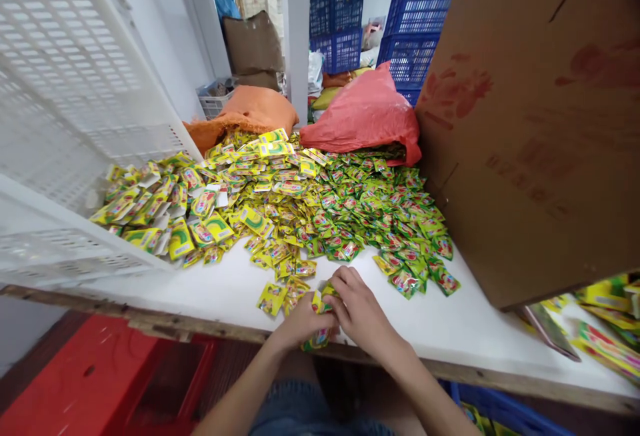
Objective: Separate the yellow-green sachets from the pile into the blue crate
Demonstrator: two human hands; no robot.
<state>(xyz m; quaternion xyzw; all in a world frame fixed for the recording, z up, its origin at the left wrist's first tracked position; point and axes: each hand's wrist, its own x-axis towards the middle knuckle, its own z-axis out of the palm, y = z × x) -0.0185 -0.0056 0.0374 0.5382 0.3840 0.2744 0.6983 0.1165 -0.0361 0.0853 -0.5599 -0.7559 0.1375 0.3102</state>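
Near the table's front edge, my left hand (303, 323) is closed around a small printed box (319, 339), whose lower part shows beneath the fingers. My right hand (357, 306) meets it at the top, fingers pinched on a small yellow-green packet (329, 289) at the box's upper end. The fingers hide whether the packet is partly inside. Just beyond my left hand lie a few loose yellow packets (273, 299). Farther back, green packets (370, 203) are heaped on the right, yellow packets in the middle, and small yellow boxes (203, 229) on the left.
A white perforated crate (60, 76) lies tipped at left; a large cardboard carton (530, 129) stands at right. Orange (260, 109) and red sacks (365, 113) lie behind the heaps. Blue crates (415, 23) are stacked beyond. A red stool (80, 376) is below left.
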